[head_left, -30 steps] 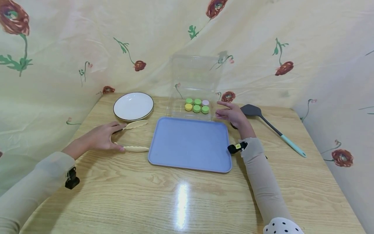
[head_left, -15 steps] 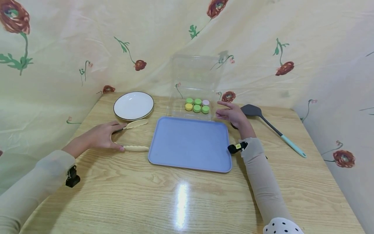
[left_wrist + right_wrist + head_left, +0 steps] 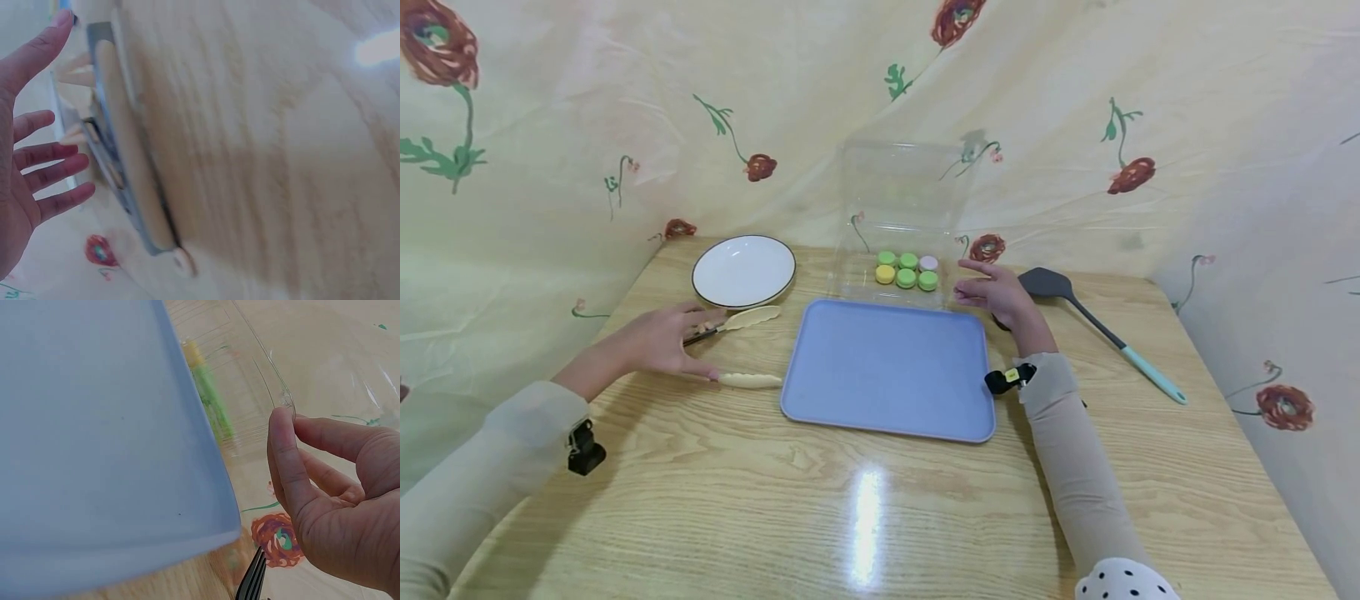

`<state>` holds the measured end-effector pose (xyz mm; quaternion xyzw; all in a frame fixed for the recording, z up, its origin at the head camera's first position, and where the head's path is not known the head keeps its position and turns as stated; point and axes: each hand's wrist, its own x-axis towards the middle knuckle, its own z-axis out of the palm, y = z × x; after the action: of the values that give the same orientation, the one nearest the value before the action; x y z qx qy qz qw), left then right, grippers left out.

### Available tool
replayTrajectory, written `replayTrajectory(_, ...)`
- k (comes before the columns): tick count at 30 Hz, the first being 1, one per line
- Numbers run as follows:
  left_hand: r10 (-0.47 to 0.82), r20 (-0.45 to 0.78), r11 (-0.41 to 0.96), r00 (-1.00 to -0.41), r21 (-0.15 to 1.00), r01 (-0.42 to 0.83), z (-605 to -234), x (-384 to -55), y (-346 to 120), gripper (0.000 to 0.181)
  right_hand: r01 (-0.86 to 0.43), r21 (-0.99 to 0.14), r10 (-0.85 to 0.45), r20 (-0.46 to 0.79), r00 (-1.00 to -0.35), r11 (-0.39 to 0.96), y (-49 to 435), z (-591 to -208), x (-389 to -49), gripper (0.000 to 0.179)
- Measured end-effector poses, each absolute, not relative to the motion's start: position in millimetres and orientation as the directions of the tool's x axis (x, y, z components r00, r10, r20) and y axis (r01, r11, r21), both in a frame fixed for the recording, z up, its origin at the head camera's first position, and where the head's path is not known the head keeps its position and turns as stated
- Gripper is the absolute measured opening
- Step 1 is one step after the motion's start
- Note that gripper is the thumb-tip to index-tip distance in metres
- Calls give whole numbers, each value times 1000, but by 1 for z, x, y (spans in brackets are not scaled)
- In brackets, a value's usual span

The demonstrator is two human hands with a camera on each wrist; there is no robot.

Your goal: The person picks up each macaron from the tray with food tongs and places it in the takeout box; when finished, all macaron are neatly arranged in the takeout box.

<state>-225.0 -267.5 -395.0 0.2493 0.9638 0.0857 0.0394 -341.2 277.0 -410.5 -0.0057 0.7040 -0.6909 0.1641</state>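
Observation:
My left hand (image 3: 662, 340) hovers with spread fingers around a pair of tongs (image 3: 749, 381) with cream tips and dark arms, lying on the table. In the left wrist view, the fingers (image 3: 59, 172) stand apart from the tongs (image 3: 134, 156). On the other side, my right hand (image 3: 1000, 298) is at the right edge of a clear plastic box (image 3: 859, 287). The right wrist view has its thumb and finger (image 3: 284, 428) meeting at the box's rim, pinching it. Several macarons (image 3: 906, 278), green, yellow and lilac, sit in the box, whose lid stands raised.
A blue tray (image 3: 887, 371) lies in front of the box. White plate (image 3: 743, 271) at back left, behind the tongs. A dark spatula (image 3: 1075, 304) with a mint handle lies at right. A black fork (image 3: 252, 578) shows beside the tray. Patterned cloth hangs behind.
My left hand, earlier with fingers and thumb at the tongs' two arms, has drawn slightly back and left. The tongs stay in place. The right hand has not moved.

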Motion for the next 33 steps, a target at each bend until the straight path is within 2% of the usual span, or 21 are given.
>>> replayTrajectory(10, 466, 72, 864, -882, 177, 471, -361, -242, -235, 89, 216, -974, -242, -225, -944, 62, 280, -408, -339, 63)
replayTrajectory(18, 452, 166, 839, -876, 252, 481, -333, -269, -203, 77, 215, -976, -268, -219, -938, 42, 278, -409, -338, 64)
replayTrajectory(22, 436, 175, 830, -883, 302, 469, -323, -284, -188, 71, 209, -977, -271, -210, -939, 34, 277, -410, -339, 63)
replayTrajectory(27, 416, 137, 802, -899, 411, 434, -321, -303, -174, 68, 198, -978, -268, -206, -941, 59, 277, -411, -339, 63)
replayTrajectory(33, 365, 164, 682, -916, 623, 383, -325, -331, -160, 59, 195, -977, -256, -210, -944, 82, 278, -412, -339, 63)
